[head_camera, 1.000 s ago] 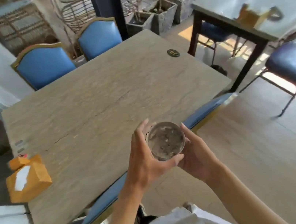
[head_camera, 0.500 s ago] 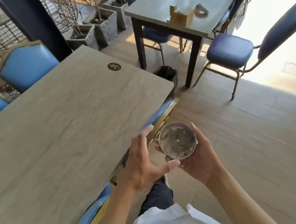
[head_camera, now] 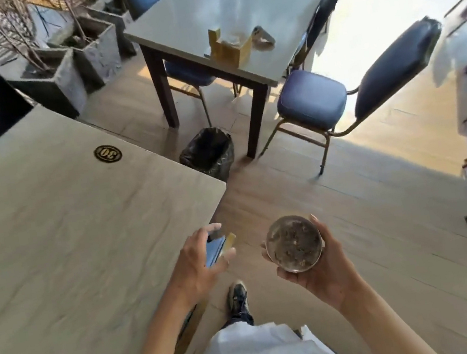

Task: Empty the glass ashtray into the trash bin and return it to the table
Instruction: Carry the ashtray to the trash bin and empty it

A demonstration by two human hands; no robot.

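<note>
Fingers point(head_camera: 323, 225) of our right hand point(head_camera: 323, 266) cup the glass ashtray point(head_camera: 294, 243), ash-filled, over the floor; our left hand point(head_camera: 198, 262) hovers spread, empty, past the tabletop point(head_camera: 70, 246) edge, trash bin point(head_camera: 207, 153) at twelve o'clock

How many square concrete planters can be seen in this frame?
2, both far left behind the near table: a front planter and a rear planter just right of it, each with bare branches. Others may sit beyond the frame.
</note>
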